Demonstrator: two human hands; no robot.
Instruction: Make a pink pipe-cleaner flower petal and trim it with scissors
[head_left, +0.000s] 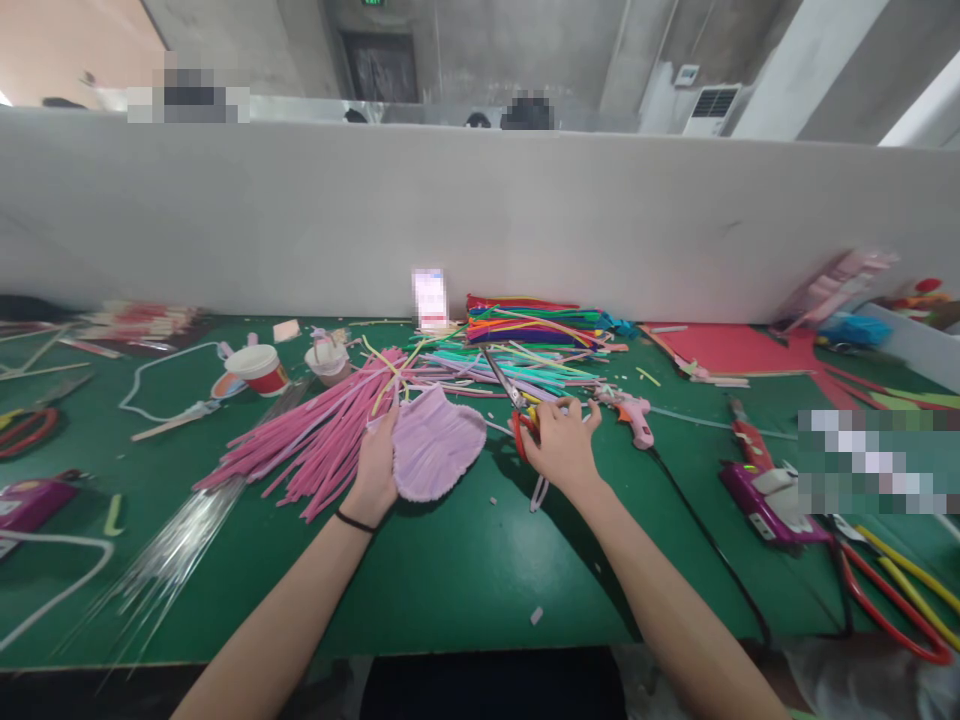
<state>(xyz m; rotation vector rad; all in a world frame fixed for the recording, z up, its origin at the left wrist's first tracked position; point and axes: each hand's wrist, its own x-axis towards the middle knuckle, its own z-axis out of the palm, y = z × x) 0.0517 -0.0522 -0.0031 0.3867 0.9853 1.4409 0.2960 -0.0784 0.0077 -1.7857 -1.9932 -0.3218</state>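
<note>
trimming, it seems: left hand (381,455) holds lilac piece (439,445) at its nine o'clock, right hand (568,440) grips scissors (517,397) apart from it at two; cutting calls for closing that gap.

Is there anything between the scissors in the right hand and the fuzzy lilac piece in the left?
Just a thin pale strand shows in the gap between scissors and lilac piece; nothing visible blocks the way.
</note>
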